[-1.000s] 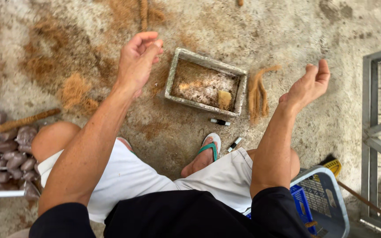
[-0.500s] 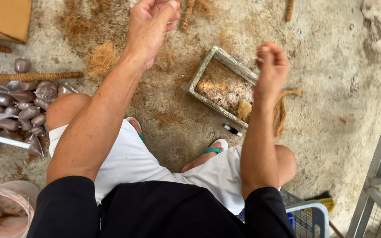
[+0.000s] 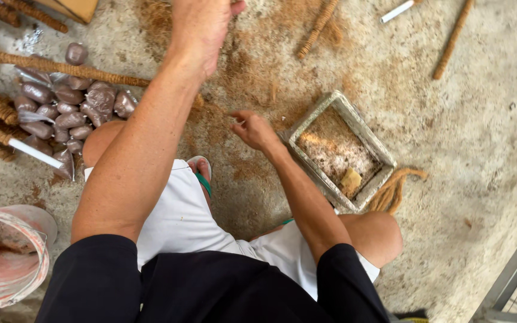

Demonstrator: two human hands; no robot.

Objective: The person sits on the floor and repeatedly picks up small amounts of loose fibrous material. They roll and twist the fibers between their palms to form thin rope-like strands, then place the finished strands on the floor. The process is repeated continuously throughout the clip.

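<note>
concrete floor [image 3: 486, 107] dusted with brown fibre; left grip [image 3: 201, 24] unclear, right grip [image 3: 252, 128] loosely open, empty

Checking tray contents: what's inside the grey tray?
Inside the grey tray: brown fibre dust across the bottom and a small tan block in its near corner. The dust hides the tray floor.

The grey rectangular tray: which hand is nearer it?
Right. The right hand hovers beside the tray, near its left corner; the left hand is raised farther up-left.
</note>
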